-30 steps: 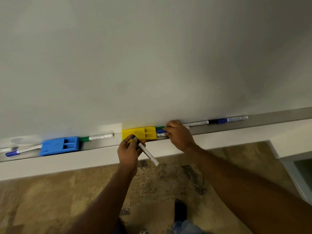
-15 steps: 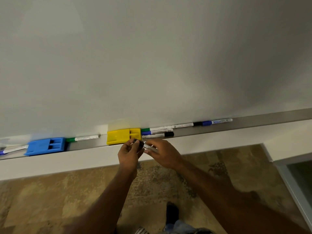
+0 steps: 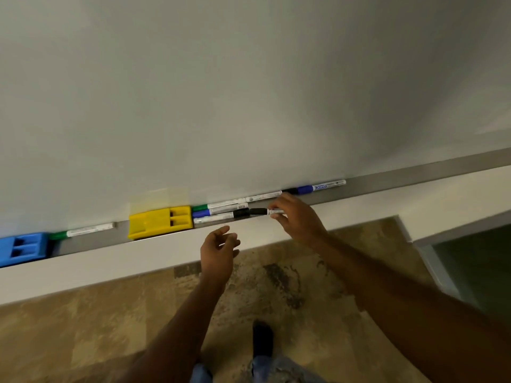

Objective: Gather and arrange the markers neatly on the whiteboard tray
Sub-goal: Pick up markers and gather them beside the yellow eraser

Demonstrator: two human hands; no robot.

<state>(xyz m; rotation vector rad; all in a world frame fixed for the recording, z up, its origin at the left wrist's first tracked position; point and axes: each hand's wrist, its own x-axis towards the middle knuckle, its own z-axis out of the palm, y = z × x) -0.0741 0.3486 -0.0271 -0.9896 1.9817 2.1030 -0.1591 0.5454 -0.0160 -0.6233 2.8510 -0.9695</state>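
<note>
Currently pinching white barrel of black-capped marker (image 3: 258,211) with right-hand fingers (image 3: 283,200), right hand (image 3: 297,221) over whiteboard tray (image 3: 414,176), cap just beside cluster of three markers (image 3: 218,211) lying against yellow eraser (image 3: 160,222). Holding nothing in left hand (image 3: 219,244), fingers loosely curled, just below tray edge. Further along tray: blue marker (image 3: 320,187) right, green marker (image 3: 88,230) and blue eraser (image 3: 23,247) left.

A black-capped marker (image 3: 259,211) is pinched by the right hand (image 3: 297,221) at the tray (image 3: 414,179), just right of the markers (image 3: 226,208) laid beside the yellow eraser (image 3: 160,221). The left hand (image 3: 219,248) is held below the tray (fingers relaxed, nothing held).
</note>
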